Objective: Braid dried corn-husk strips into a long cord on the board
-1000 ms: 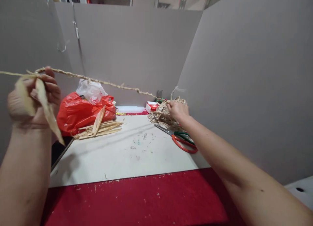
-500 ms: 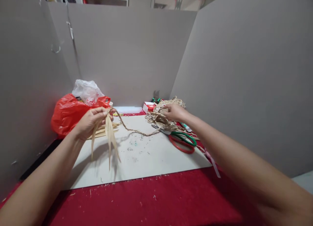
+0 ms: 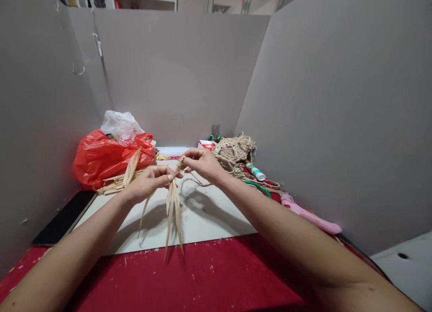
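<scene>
Over the white board (image 3: 209, 224) my two hands are close together. My left hand (image 3: 153, 181) is closed on a bunch of dry straw-coloured husk strips (image 3: 173, 204), whose loose ends hang down in points. My right hand (image 3: 202, 163), also closed, pinches the twisted cord (image 3: 182, 163) just above and right of the bunch. The cord trails behind my right hand towards a coiled pile of the same cord (image 3: 236, 147). More husk strips (image 3: 131, 170) lie left of my left hand. Of the scissors, just the green handle (image 3: 259, 188) shows behind my right forearm.
A red plastic bag (image 3: 101, 161) and a white bag (image 3: 120, 125) stand at the back left. A dark flat slab (image 3: 64, 217) lies left. A white tube (image 3: 256, 171) and a pink tool (image 3: 312, 217) lie right. Grey panels (image 3: 168, 73) enclose the red cloth (image 3: 189, 280).
My right hand has moved left from the coil to beside my left hand and now grips the cord there. My left hand has shifted right and slightly nearer with the husk strips.
</scene>
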`<state>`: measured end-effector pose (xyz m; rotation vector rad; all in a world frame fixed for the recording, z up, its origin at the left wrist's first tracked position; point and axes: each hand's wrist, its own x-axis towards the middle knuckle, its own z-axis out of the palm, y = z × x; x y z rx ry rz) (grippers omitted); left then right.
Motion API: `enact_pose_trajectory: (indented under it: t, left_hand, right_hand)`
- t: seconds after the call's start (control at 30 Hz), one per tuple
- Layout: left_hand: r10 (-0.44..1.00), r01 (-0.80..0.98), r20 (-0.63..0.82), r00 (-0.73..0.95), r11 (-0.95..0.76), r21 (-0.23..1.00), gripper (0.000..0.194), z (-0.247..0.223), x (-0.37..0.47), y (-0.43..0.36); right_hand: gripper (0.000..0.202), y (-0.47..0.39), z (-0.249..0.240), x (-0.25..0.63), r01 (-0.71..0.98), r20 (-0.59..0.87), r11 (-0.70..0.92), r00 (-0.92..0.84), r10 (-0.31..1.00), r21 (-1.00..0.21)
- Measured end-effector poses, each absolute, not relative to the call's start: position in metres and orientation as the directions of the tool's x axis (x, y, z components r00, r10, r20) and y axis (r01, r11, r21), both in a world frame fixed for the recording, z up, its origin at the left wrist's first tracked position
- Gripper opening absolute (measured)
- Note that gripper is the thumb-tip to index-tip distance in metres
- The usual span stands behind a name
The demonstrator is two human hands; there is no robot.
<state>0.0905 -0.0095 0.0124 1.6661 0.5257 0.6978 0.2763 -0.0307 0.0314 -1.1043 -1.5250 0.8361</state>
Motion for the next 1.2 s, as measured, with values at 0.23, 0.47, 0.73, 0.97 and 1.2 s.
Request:
enact_pose_trajectory:
  t: [0.23,0.47,0.73,0.97,1.2]
  left_hand:
    - [0.696,-0.111,0.277,0.662,-0.274,0.955,0.02,-0.011,0.109,-0.013]
    - [0.649,0.074,0.585,0.486,-0.698,0.713,0.013,-0.014,0.119,-0.028]
    - [0.305,0.155,0.734,0.607,-0.951,0.267,0.018,-0.034,0.121,-0.032]
    - [0.294,0.28,0.653,0.697,-0.951,0.129,0.024,-0.043,0.12,-0.023]
    - [0.325,0.39,0.595,0.735,-0.921,0.021,0.028,-0.047,0.117,-0.014]
  right_hand:
    - [0.009,-0.048,0.023,0.27,0.085,0.394,0.395,-0.033,0.919,-0.915]
    - [0.007,-0.05,0.006,0.295,-0.145,0.187,0.166,-0.146,0.971,-0.975]
    - [0.005,-0.051,-0.016,0.297,-0.367,-0.298,-0.405,-0.315,0.901,-0.837]
    - [0.008,-0.053,-0.02,0.292,-0.518,-0.317,-0.396,-0.239,0.918,-0.758]
    - [0.01,-0.06,-0.033,0.283,-0.522,-0.161,-0.209,-0.137,0.977,-0.827]
